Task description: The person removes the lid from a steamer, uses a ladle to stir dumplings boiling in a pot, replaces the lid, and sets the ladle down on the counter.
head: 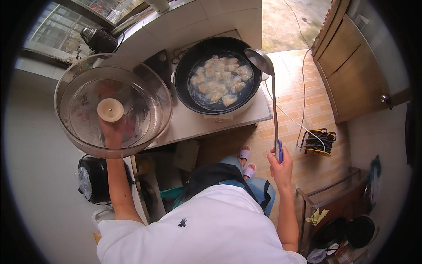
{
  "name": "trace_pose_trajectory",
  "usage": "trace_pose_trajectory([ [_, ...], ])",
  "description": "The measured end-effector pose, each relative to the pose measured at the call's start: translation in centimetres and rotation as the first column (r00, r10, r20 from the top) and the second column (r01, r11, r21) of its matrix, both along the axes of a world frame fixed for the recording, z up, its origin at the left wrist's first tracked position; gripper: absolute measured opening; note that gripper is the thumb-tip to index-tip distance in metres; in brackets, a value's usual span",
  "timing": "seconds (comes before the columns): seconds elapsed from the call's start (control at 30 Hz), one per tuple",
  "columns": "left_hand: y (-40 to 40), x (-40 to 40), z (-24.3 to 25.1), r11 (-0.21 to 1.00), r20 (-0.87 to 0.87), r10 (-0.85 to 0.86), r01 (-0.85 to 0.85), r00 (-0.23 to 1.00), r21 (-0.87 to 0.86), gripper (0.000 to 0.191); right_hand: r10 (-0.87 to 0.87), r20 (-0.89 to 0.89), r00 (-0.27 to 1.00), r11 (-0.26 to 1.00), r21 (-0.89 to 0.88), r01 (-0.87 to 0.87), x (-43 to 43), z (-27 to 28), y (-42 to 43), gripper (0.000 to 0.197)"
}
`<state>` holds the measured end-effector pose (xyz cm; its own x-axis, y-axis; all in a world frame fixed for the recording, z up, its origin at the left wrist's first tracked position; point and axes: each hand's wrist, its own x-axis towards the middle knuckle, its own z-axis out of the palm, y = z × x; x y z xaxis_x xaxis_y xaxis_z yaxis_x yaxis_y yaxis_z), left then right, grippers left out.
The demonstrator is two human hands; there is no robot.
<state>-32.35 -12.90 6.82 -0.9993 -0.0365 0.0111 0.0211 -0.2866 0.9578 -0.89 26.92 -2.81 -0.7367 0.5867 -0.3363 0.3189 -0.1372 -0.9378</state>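
My left hand [113, 130] shows blurred through a large clear plastic lid [155, 132] and grips it from behind, at its round cream knob [110, 110]. Droplets cling to the lid, which is held up at the left, apart from the pot. In my right hand [283, 166] is the handle of a long metal ladle [275, 109], with a blue piece beside the grip. The ladle's bowl [259, 61] hangs over the right rim of a black round pot [184, 95]. Pale dumplings [219, 79], wonton-like, float crowded together in the pot's water.
The pot stands on a tiled counter [184, 127], near its right end. A black kettle-like vessel [99, 39] sits by the window. On the floor at right lies a cable reel [318, 142], its cord running to the doorway. A wooden door [356, 72] stands beyond it.
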Motion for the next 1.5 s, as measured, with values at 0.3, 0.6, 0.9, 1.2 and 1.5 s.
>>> trace_pose_trajectory([
  [0.3,5.0,-6.7,1.1,0.977,-0.049,-0.150,0.140,0.987,-0.163,0.036,0.045,0.057,0.997,0.997,-0.064,-0.041,-5.0,0.3,0.2,0.011],
  [0.6,14.5,-9.6,4.2,0.670,-0.330,-0.539,0.158,0.775,-0.725,0.038,-0.036,0.009,0.999,0.999,0.013,0.036,-4.5,-0.2,0.4,0.008],
  [0.9,21.0,-9.4,5.9,0.718,-0.205,-0.521,0.297,0.828,-0.629,0.047,-0.239,-0.014,0.971,0.971,-0.024,0.238,1.8,0.1,4.0,0.008],
  [1.2,25.0,-11.0,7.8,0.447,-0.302,-0.555,-0.029,0.775,-0.894,0.061,-0.490,0.045,0.871,0.868,-0.070,0.492,12.0,-2.5,4.6,0.009],
  [1.5,29.3,-7.8,4.9,-0.206,-0.195,-0.456,-0.316,0.868,-0.926,0.068,-0.513,-0.090,0.854,0.804,-0.399,0.441,16.6,-3.6,4.8,0.015],
])
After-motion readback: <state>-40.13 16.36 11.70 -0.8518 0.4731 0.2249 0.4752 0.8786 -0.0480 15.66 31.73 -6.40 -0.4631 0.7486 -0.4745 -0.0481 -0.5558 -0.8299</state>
